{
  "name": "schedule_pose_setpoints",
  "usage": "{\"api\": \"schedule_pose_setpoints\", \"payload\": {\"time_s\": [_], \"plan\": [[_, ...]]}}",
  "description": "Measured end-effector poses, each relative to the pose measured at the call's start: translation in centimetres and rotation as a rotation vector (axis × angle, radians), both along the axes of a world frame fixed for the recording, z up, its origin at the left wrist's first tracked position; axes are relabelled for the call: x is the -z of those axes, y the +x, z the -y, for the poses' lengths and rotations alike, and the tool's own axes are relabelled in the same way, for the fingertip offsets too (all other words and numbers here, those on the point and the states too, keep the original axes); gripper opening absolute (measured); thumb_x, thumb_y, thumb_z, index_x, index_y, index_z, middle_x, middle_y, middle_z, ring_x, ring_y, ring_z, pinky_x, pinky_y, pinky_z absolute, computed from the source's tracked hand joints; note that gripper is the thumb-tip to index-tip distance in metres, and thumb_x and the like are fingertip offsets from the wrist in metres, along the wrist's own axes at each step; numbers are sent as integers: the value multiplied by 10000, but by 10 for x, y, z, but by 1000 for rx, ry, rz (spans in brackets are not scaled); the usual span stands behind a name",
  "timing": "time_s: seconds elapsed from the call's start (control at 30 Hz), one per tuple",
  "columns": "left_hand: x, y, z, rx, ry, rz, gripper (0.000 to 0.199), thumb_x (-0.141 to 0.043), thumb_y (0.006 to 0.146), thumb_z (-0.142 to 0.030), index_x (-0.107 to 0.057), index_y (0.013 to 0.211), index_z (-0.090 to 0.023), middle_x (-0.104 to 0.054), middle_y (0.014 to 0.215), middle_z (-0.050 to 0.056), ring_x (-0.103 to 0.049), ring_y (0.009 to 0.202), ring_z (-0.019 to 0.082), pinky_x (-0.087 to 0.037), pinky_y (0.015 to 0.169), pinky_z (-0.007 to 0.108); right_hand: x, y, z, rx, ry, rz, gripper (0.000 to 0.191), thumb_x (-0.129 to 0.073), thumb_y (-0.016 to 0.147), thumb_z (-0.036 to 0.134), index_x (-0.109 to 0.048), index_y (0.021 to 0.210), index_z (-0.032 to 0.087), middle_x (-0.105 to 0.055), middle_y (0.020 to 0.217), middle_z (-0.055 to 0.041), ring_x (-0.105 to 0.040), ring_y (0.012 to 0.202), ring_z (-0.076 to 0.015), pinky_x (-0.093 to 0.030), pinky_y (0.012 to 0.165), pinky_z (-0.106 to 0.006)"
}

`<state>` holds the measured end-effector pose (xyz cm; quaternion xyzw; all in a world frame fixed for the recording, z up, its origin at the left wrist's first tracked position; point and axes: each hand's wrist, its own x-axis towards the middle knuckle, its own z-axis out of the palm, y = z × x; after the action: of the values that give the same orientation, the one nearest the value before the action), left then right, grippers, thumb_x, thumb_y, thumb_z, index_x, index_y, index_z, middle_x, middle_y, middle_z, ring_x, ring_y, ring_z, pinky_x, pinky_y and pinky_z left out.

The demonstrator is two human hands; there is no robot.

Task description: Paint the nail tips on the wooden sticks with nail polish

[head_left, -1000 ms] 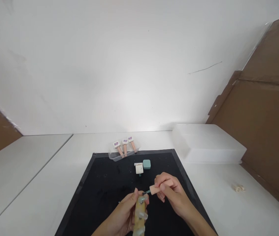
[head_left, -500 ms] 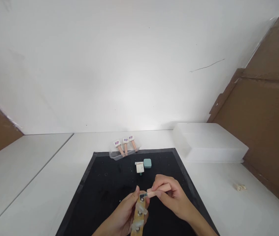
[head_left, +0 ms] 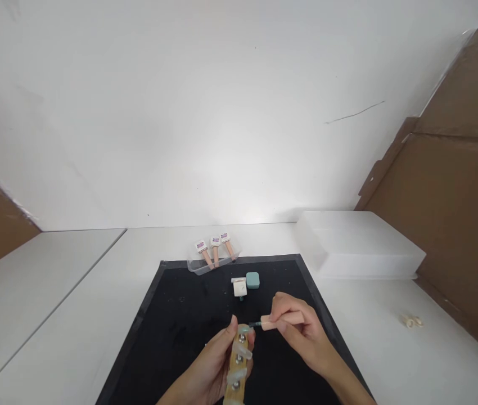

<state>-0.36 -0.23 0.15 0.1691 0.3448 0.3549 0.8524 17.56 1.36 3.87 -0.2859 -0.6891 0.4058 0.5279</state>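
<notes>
My left hand is closed around a wooden nail-tip stand, a strip with metal studs and several clear false nails along it. The false nail at its top end carries some green. My right hand pinches a nail polish brush by its pink cap-handle. The dark, green-wet bristles point left, close to the top false nail; whether they touch it I cannot tell. Beyond the hands, an uncapped white polish bottle lies on the black mat beside a small teal square block.
Three pink-capped polish bottles lie in a clear tray at the back edge of the black mat. A white translucent box stands at the back right. Small cream rings lie on the right. Cardboard walls the right side.
My right hand has drawn the brush back to the right and slightly up, away from the top false nail. Green shows on that nail now. The left hand has barely shifted.
</notes>
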Motion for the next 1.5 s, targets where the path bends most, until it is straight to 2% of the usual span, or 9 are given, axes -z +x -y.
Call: {"api": "schedule_pose_setpoints", "payload": {"time_s": [0.17,0.37,0.63,0.83,0.97,1.17,1.33,1.5], "plan": [[-4,3,-1,-16,17,-5,397,-546,797,-502,-516,621,-146,-373,433,-84,-304,328,24,-288,386,158,-5,-3,1,-106,91,41,135,-532,836,139,-638,861,220,-565,682,-12,-492,612,-156,-379,566,-266],[-6,4,-2,-7,-17,-8,425,-555,785,-511,-558,619,-120,-397,435,-74,-320,321,24,-273,360,154,-11,-5,0,-71,115,94,225,-514,762,27,-628,805,217,-569,651,1,-489,605,-151,-382,560,-251],[-7,0,-2,11,-28,24,410,-537,802,-504,-623,753,-106,-421,478,-70,-340,328,20,-270,356,145,-13,-3,1,2,75,124,182,-513,763,63,-592,673,200,-461,614,19,-439,531,-133,-347,499,-243],[-6,-1,-2,9,-7,-10,390,-531,805,-505,-606,743,-127,-459,485,-57,-383,359,37,-308,398,155,-13,-3,2,-49,80,30,164,-515,792,92,-622,765,213,-506,651,0,-470,590,-156,-372,543,-266],[-6,2,-3,-4,-4,-49,426,-513,803,-528,-573,662,-131,-440,454,-58,-367,354,41,-305,397,161,-14,-5,2,-107,84,86,232,-514,758,27,-646,802,213,-528,678,-3,-486,613,-150,-383,560,-258],[-14,3,-2,-47,-35,-13,403,-521,822,-475,-568,625,-127,-433,450,-64,-335,340,27,-306,391,151,-12,-5,1,-80,92,115,298,-492,713,-32,-629,791,221,-532,685,7,-479,620,-145,-374,564,-249],[-18,0,-3,-28,-54,13,402,-525,820,-477,-620,723,-99,-440,473,-65,-337,333,18,-310,382,143,-9,-2,1,-54,63,71,255,-485,735,-12,-601,735,216,-449,645,24,-438,584,-138,-334,535,-246],[-11,-1,-3,-5,-50,-46,416,-515,815,-504,-609,720,-110,-448,457,-60,-356,332,28,-299,370,145,-7,-1,1,-104,29,11,186,-497,791,67,-616,784,209,-480,688,8,-460,616,-146,-343,568,-261]]}}
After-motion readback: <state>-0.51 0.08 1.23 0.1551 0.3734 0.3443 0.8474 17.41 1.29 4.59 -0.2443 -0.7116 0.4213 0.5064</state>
